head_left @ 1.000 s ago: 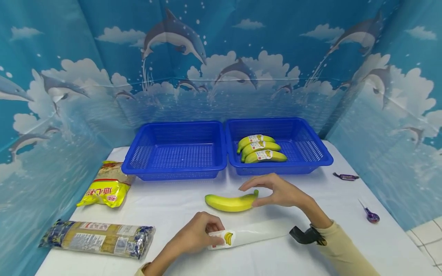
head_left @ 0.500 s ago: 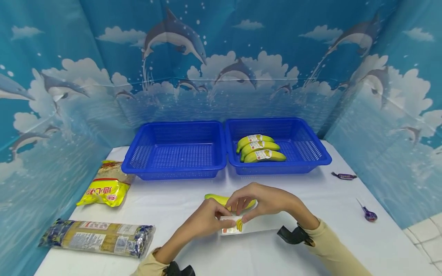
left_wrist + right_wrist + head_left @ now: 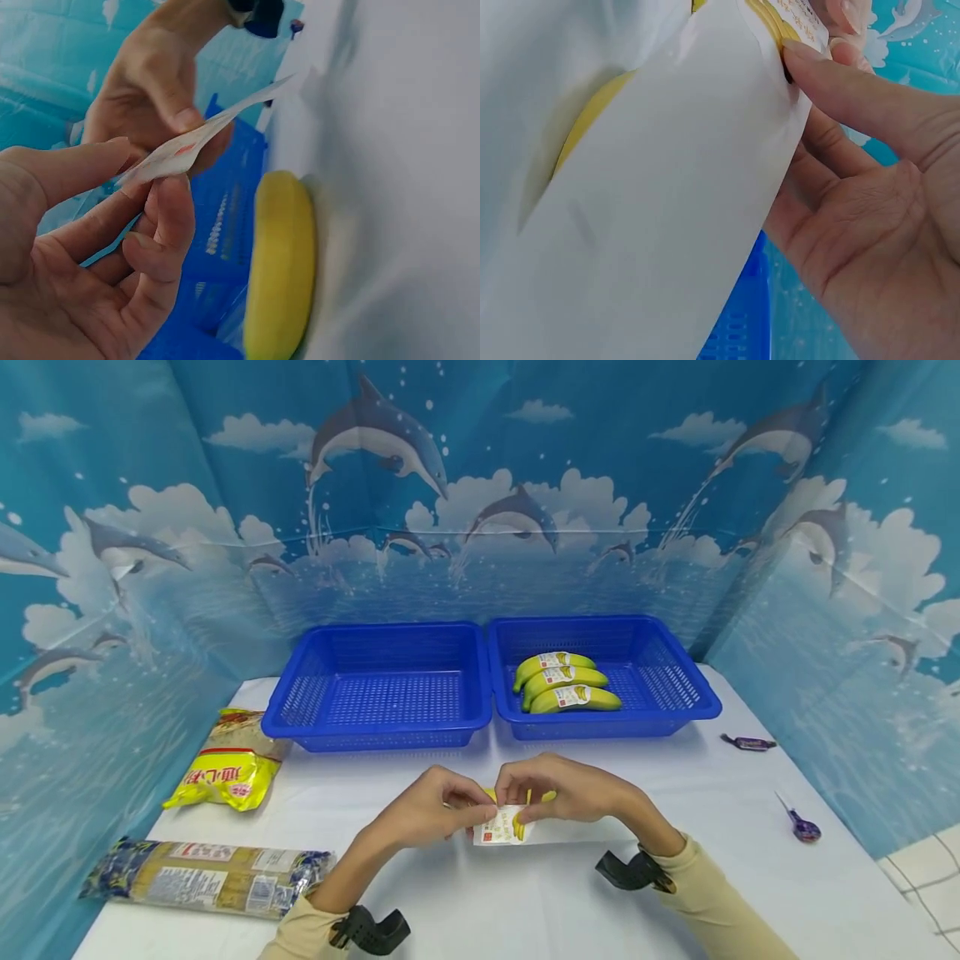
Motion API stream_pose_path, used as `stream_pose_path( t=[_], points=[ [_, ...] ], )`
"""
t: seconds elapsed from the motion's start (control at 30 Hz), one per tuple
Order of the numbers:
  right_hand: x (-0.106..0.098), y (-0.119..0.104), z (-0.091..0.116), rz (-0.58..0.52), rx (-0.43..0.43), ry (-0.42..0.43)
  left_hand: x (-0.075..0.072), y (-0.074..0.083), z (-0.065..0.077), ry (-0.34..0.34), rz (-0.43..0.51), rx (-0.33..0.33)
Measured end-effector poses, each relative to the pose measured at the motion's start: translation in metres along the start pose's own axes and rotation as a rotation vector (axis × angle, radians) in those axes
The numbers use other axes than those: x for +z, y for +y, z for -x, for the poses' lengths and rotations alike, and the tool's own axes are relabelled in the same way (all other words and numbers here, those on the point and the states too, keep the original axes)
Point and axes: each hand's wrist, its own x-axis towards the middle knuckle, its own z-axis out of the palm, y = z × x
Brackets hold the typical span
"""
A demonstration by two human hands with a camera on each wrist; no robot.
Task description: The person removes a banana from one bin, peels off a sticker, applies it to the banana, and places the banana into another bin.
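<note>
A white label strip (image 3: 501, 828) printed with bananas and red text stretches between my two hands above the table. My left hand (image 3: 429, 806) pinches its left end between thumb and fingertips. The right hand (image 3: 561, 789) pinches the strip by the banana print, its thumb on the printed face in the right wrist view. The strip's long plain part (image 3: 652, 172) trails off past the right hand. Just beyond the hands lies a yellow banana (image 3: 281, 262), mostly covered by them in the head view, with no label on the side seen from the left wrist.
Three labelled bananas (image 3: 567, 679) lie in the right blue basket (image 3: 600, 727); another blue basket (image 3: 378, 739) stands beside it. On the left are a yellow food bag (image 3: 228, 772) and a long noodle pack (image 3: 198, 877). A wrapped candy (image 3: 748, 743) and lollipop (image 3: 805, 829) lie right.
My right hand has moved from the banana's stem end to the label strip and taken hold of it. The left hand has lifted the strip and brought it farther from me, over the banana.
</note>
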Motion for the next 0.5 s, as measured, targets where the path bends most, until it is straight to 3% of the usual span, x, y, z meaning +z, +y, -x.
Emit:
stream_pose_path(
  t=[0.2,0.5],
  points=[
    [-0.001,0.001,0.0,-0.005,0.013,0.002,-0.016,0.003,0.006,-0.001,0.004,0.008],
    [-0.001,0.003,0.001,-0.017,-0.001,0.001,-0.009,0.001,0.002,-0.007,0.041,0.021]
  ],
)
